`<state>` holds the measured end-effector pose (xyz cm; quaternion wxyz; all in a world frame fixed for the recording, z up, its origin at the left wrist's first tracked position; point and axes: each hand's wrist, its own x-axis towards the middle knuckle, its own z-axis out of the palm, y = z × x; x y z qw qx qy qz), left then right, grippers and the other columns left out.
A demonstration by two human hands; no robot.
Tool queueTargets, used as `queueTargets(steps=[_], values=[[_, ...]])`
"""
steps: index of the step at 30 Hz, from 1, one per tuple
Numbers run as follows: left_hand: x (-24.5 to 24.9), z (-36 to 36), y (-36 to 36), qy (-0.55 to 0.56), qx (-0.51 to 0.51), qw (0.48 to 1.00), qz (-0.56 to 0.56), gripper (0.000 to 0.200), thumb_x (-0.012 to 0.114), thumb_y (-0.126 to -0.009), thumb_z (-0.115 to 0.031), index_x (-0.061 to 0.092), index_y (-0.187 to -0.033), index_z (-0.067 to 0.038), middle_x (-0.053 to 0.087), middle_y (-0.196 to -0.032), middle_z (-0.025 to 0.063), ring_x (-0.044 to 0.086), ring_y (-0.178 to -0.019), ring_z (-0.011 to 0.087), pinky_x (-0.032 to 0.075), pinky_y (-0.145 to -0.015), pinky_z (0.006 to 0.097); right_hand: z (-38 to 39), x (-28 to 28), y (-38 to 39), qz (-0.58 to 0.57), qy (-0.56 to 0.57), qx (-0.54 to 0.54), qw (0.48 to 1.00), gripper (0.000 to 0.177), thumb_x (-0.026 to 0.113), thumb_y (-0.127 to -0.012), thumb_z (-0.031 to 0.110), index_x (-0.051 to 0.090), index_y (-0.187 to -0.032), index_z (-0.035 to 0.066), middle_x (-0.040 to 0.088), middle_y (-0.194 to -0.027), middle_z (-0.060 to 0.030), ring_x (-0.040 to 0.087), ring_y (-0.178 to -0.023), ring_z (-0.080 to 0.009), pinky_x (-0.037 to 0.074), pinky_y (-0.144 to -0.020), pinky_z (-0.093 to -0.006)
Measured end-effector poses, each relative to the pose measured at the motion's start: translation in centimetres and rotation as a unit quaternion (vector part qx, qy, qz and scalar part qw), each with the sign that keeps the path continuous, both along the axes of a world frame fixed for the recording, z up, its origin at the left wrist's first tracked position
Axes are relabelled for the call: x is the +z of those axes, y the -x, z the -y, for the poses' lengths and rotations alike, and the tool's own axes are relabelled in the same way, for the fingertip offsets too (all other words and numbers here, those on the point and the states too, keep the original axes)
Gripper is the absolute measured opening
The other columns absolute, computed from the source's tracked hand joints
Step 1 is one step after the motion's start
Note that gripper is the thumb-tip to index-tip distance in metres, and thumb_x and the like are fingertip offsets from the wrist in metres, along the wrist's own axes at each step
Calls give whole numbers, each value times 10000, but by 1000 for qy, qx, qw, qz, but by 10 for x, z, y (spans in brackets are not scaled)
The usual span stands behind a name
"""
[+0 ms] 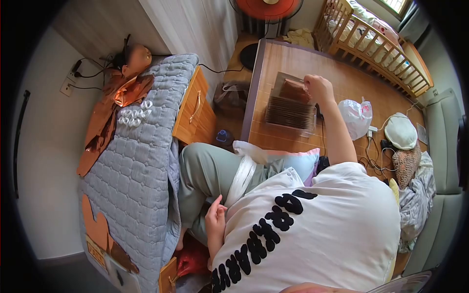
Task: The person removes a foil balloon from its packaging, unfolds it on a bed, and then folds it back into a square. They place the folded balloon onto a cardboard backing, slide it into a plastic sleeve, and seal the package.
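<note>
My right hand reaches out over the wooden platform, its fingers closed at the edge of a reddish-brown sheet. That sheet lies on a flat grey-brown board. Just in front, a dense row of thin brown cards stands in a clear tray. My left hand is near my lap with curled fingers, next to a small dark item whose kind I cannot make out. Beside it, a bundle of white strips hangs across my grey-green trouser leg.
On the left, a grey quilted cover bears white rolls, brown cut-out pieces and a mannequin head. A white plastic bag, cables and cushions lie on the right. A cot and a red fan stand at the back.
</note>
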<state>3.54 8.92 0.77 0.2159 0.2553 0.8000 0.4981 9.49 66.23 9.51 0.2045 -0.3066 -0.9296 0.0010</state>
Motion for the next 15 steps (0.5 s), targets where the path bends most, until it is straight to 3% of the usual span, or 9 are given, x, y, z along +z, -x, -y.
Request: queueTargets(steps=[5,9,15], values=[[-2,-8,-3,11,-30,999,-11,577,521,-1048,-489,610,-1372,-20,689,-907,91,654,-827,174,534,-772,313,3,-41,7,63,72,-11,995,130,631,-855,194,745,-878,136,735,-886,-139,704,-863,-365,562,-751,-473],[-5,-6,-3,21,-36,999,-25,574,531,-1043,-490,620,-1355,-16,696,-900,114,669,-828,199,538,-783,326,-4,-104,15,91,70,-25,993,146,644,-835,211,760,-858,125,728,-857,-167,708,-847,-377,570,-744,-475],[-3,-3,-3,50,-35,998,-27,539,537,-1044,-469,631,-1339,-28,708,-920,139,677,-831,237,537,-783,345,-16,-111,10,123,61,-53,989,142,651,-825,205,763,-845,120,730,-857,-167,713,-840,-376,572,-736,-467]])
